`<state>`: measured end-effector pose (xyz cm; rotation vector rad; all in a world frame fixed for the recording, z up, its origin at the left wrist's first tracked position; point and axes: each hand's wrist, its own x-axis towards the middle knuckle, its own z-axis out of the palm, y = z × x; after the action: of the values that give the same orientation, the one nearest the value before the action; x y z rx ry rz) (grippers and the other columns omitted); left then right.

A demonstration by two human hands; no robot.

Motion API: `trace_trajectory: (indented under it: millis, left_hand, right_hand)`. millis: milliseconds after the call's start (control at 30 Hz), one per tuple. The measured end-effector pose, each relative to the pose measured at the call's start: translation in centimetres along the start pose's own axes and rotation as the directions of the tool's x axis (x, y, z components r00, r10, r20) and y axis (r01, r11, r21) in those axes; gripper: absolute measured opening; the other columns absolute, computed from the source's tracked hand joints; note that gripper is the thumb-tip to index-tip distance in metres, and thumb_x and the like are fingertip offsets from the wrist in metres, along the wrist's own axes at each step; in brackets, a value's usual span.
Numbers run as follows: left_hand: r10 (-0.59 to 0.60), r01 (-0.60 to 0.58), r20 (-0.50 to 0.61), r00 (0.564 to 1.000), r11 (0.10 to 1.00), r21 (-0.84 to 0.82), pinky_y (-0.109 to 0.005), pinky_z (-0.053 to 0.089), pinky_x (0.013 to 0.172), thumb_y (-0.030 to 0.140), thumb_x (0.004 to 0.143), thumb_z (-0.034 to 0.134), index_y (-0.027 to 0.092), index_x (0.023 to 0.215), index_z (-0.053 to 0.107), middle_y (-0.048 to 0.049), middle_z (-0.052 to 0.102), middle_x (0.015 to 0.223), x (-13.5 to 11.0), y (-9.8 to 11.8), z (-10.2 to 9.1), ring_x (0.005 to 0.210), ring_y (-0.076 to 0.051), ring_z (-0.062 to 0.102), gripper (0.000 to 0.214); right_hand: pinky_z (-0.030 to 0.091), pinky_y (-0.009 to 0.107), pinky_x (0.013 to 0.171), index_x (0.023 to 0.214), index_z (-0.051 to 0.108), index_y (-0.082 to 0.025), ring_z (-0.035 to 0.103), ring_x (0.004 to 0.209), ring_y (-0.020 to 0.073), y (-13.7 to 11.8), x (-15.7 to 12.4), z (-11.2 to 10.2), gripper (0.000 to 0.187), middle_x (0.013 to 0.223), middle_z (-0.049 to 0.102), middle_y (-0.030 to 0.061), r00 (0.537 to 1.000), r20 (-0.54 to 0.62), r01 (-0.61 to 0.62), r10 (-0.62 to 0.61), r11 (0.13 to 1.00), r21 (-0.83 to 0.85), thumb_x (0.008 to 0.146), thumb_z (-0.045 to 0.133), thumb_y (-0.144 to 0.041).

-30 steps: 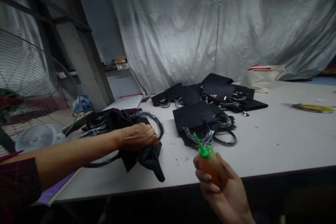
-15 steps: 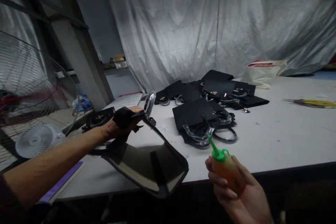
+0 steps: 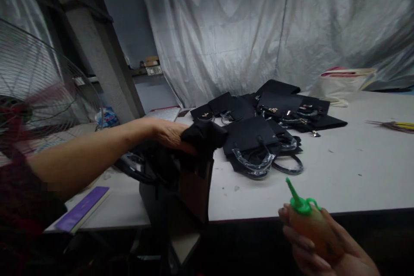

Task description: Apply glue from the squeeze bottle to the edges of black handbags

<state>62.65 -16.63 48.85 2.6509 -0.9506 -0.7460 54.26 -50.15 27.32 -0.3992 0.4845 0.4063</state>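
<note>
My left hand [image 3: 171, 134] is closed on the top of a black handbag [image 3: 181, 181] that hangs over the near edge of the white table [image 3: 349, 172], its brown inside showing. Wrapped handles [image 3: 132, 166] of the bag stick out to the left under my forearm. My right hand [image 3: 320, 246] sits low at the bottom right, wrapped round an orange squeeze bottle [image 3: 315, 228] with a green pointed nozzle aimed up and left.
A pile of black handbags [image 3: 268, 125] with plastic-wrapped handles lies mid-table. A white and red bag [image 3: 343, 84] stands behind it. Yellow-handled tools [image 3: 396, 126] lie at the far right. A purple ruler [image 3: 82, 209] lies at the left edge. A large fan [image 3: 35, 95] stands left.
My left hand has pulled the black bag toward the table's near edge and turned it so it hangs down. My right hand with the bottle has dropped lower and to the right.
</note>
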Motion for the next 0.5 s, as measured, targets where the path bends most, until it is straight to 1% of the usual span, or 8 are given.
trace_trajectory:
  millis: [33,100,133,233,333,400,433,500]
  left_hand:
    - [0.005,-0.001,0.078,0.997,0.999,-0.053,-0.025,0.055,0.087,0.017,0.089,0.058,0.018,0.112,0.069,-0.0016,0.074,0.111,1.4,-0.2,0.8,0.097,-0.015,0.068,0.025]
    - [0.004,0.009,0.146,0.989,0.996,-0.084,-0.024,0.055,0.083,0.015,0.088,0.06,0.019,0.111,0.07,-0.0007,0.074,0.109,4.3,-0.9,2.5,0.093,-0.015,0.068,0.026]
    - [0.006,0.007,0.158,0.987,0.996,-0.087,-0.025,0.055,0.085,0.016,0.087,0.061,0.018,0.112,0.07,-0.0013,0.074,0.11,5.8,-1.3,3.4,0.096,-0.016,0.067,0.027]
    - [-0.029,0.042,0.112,0.993,0.993,-0.114,-0.029,0.054,0.087,0.015,0.084,0.064,0.014,0.108,0.072,-0.0033,0.074,0.106,9.5,-2.7,5.7,0.095,-0.018,0.065,0.025]
    - [-0.046,0.063,0.116,0.992,0.988,-0.144,-0.03,0.054,0.085,0.013,0.081,0.066,0.015,0.104,0.073,-0.0018,0.075,0.099,12.1,-3.8,8.0,0.089,-0.017,0.065,0.024]
    - [-0.045,0.063,0.119,0.992,0.986,-0.155,-0.03,0.055,0.081,0.014,0.078,0.068,0.015,0.097,0.074,-0.0008,0.075,0.091,13.2,-4.6,9.5,0.083,-0.017,0.065,0.02]
    - [-0.044,0.062,0.113,0.993,0.985,-0.158,-0.03,0.054,0.081,0.016,0.077,0.07,0.015,0.095,0.075,-0.0005,0.074,0.087,13.5,-5.0,10.2,0.081,-0.017,0.064,0.018]
    - [-0.038,0.052,0.086,0.996,0.985,-0.165,-0.03,0.054,0.081,0.019,0.076,0.071,0.016,0.093,0.075,0.0,0.073,0.085,13.8,-5.8,11.3,0.08,-0.017,0.064,0.018]
  right_hand:
    - [0.036,0.015,0.033,0.108,0.062,-0.02,0.044,0.05,0.0091,0.1,-0.1,0.0,0.031,0.094,0.066,0.012,1.0,-0.015,-0.002,0.002,1.0,-0.005,0.08,0.061,-0.033]
    - [0.036,0.016,0.032,0.106,0.063,-0.019,0.044,0.05,0.0093,0.2,-0.3,0.0,0.031,0.094,0.067,0.0127,0.999,-0.045,0.005,-0.006,1.0,-0.024,0.079,0.062,-0.033]
    - [0.036,0.016,0.032,0.105,0.064,-0.019,0.044,0.049,0.0095,0.2,-0.4,0.0,0.032,0.094,0.068,0.0132,0.998,-0.062,0.015,-0.018,0.999,-0.041,0.077,0.064,-0.034]
    - [0.035,0.018,0.03,0.101,0.066,-0.018,0.047,0.05,0.0116,0.2,-0.5,-0.2,0.038,0.092,0.07,0.013,0.987,-0.124,0.078,-0.098,0.985,-0.154,0.067,0.073,-0.034]
    - [0.044,0.02,0.035,0.101,0.068,-0.019,0.059,0.061,0.0173,0.3,-0.3,-0.9,0.053,0.095,0.071,0.0106,0.954,-0.135,0.208,-0.266,0.918,-0.337,0.054,0.085,-0.037]
    - [0.053,0.021,0.046,0.102,0.068,-0.02,0.065,0.075,0.0215,0.5,0.2,-1.5,0.059,0.101,0.071,0.0093,0.917,-0.05,0.326,-0.396,0.815,-0.478,0.052,0.088,-0.043]
    - [0.055,0.022,0.052,0.103,0.068,-0.021,0.066,0.081,0.0228,0.7,0.5,-1.9,0.059,0.102,0.072,0.0088,0.891,0.004,0.379,-0.454,0.74,-0.556,0.053,0.088,-0.047]
    - [0.057,0.025,0.06,0.104,0.066,-0.022,0.068,0.084,0.0243,0.9,1.2,-2.4,0.055,0.099,0.072,0.0078,0.818,0.146,0.482,-0.556,0.525,-0.701,0.062,0.084,-0.053]
